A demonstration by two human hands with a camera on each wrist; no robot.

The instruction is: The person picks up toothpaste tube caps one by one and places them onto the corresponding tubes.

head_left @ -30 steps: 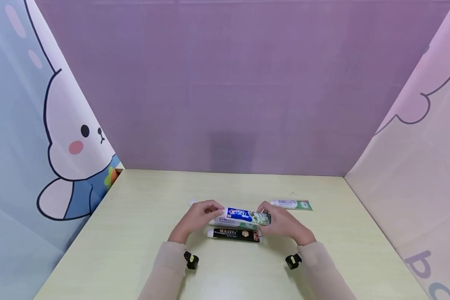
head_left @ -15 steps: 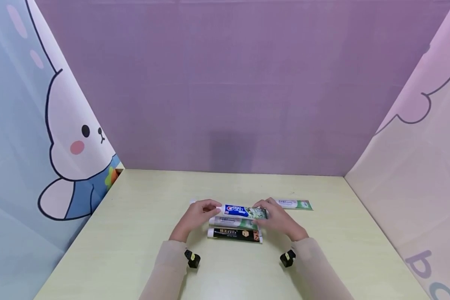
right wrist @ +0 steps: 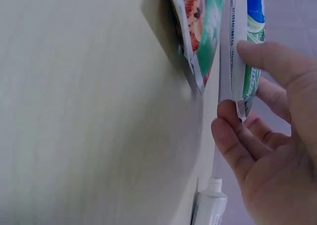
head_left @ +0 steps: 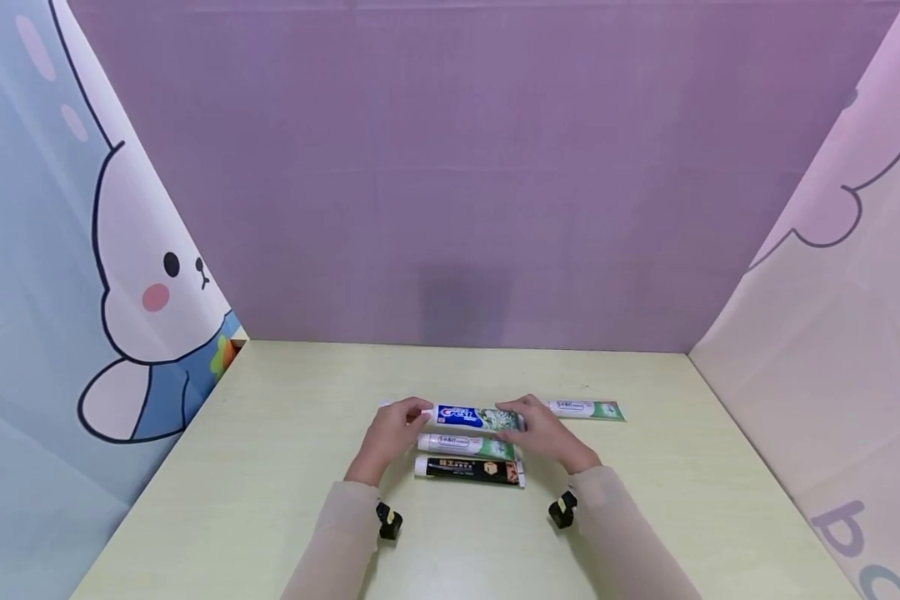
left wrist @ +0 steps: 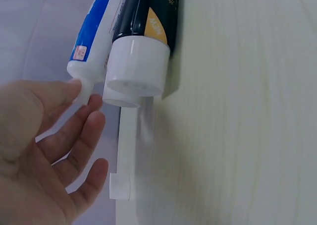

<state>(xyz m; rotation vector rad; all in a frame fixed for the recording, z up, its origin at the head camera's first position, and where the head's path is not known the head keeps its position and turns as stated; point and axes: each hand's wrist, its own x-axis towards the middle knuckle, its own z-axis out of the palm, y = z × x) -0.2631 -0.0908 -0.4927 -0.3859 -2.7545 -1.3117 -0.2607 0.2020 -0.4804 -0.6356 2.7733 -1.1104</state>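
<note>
A blue, white and green toothpaste tube lies crosswise between the two hands in the head view. My left hand pinches its narrow white cap end between thumb and forefinger, the other fingers loosely bent. At the flat crimped end, my right hand grips the tube with the thumb on one side and fingers on the other. Just nearer, a white and green toothpaste tube lies parallel to it. Nearest of the row is a black toothpaste tube with a broad white cap.
Right of the right hand, another white and green toothpaste tube lies on the pale wooden table. A small white cap shows beyond the left hand. A purple cloth hangs behind the table, with printed cloths at both sides.
Both hands have carried the blue toothpaste tube left and slightly away, from overlapping the white and green tube to just behind it. The right hand has shifted left most.
</note>
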